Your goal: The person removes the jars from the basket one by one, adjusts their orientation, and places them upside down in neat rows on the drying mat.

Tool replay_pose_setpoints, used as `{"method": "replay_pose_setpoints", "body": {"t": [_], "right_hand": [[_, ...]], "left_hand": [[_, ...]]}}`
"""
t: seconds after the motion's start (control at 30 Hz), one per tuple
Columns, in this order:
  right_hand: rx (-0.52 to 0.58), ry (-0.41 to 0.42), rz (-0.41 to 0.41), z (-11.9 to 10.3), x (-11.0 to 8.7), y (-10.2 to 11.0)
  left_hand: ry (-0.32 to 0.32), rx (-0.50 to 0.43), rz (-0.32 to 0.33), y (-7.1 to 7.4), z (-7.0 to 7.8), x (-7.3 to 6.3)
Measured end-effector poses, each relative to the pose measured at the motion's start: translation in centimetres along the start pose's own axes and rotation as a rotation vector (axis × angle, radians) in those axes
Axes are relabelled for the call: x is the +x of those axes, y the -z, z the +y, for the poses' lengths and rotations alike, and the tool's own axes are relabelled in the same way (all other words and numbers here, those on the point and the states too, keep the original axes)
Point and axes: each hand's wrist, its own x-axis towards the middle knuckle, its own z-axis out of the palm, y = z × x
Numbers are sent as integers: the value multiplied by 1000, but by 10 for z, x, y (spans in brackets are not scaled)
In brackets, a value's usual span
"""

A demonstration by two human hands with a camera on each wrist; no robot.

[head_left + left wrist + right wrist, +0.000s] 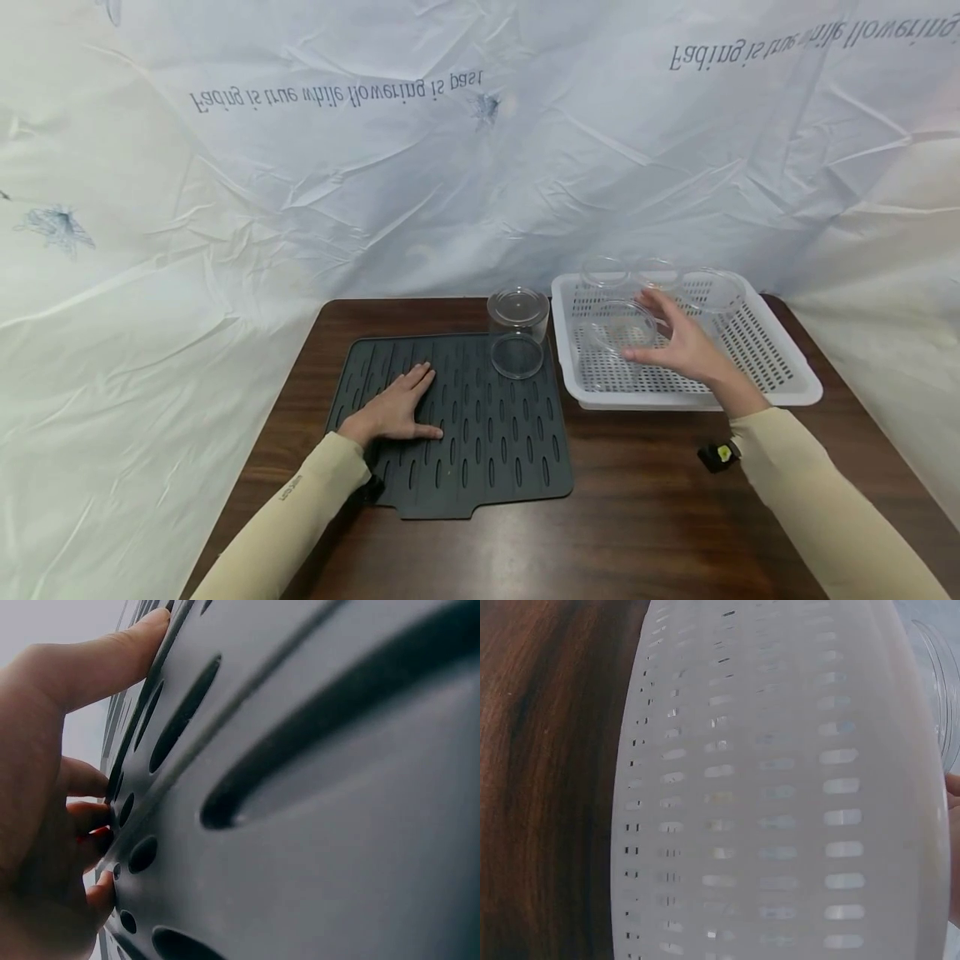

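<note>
My left hand [397, 410] rests with spread fingers on a dark grey slotted drying mat [480, 450]; the left wrist view shows its fingertips touching the mat [337, 847]. A clear round container [517, 333] stands on the mat's far right corner. My right hand [678, 340] is over the white perforated basket [798, 387], thumb and fingers curved round the side of another clear round container [618, 327]. In the right wrist view the basket wall [795, 817] hides most of this hand, and part of the clear rim [943, 690] shows above its edge.
More clear round containers [708, 287] sit along the far side of the basket. Mat and basket lie side by side on a dark wooden table [600, 517]. A wrinkled white printed sheet [375, 183] hangs behind and beside the table.
</note>
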Motion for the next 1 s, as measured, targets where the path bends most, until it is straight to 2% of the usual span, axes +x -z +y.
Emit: {"method": "replay_pose_setpoints", "body": {"t": [0.4,0.8,1.0], "right_hand": [[-93,-39,-53,13,-2,-2],[-96,-74,-118,23,2,-9],[-56,-70,-140,25,4,-10]], "left_hand": [[-3,-5,0,2,1,-1],[-10,0,-1,1,-1,0],[-9,7,-5,0,-2,2]]}}
